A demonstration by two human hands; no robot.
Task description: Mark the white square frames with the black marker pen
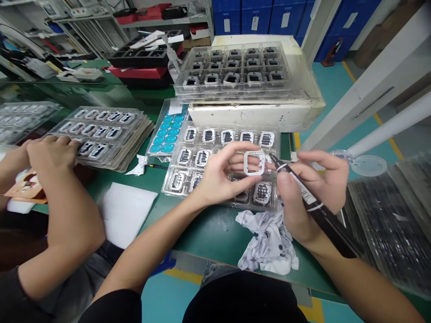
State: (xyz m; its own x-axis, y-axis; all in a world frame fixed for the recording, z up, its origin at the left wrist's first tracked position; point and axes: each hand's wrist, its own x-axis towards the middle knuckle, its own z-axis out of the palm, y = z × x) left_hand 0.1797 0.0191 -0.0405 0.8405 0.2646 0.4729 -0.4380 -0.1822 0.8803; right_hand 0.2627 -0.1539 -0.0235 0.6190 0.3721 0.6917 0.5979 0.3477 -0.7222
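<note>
Between the thumb and fingers of my left hand (224,172) is a small white square frame with rounded corners (247,163), held up over a clear plastic tray (168,185). My right hand (310,197) grips a black marker pen (305,190), its tip pointing left, close to the frame's right edge. Whether the tip touches the frame I cannot tell. In the tray's pockets sit several white-rimmed parts with dark centres (209,135); my left hand hides some of them. Crumpled, ink-stained white cloth (267,242) lies below my hands at the table's front edge.
Behind the tray, a white box (235,114) carries stacked trays of parts (232,67). Blue pieces in plastic (164,132) lie to the left. A co-worker's hands (54,150) rest by another tray stack (97,130). Dark trays (393,224) stand at right, near a magnifier lens (368,165).
</note>
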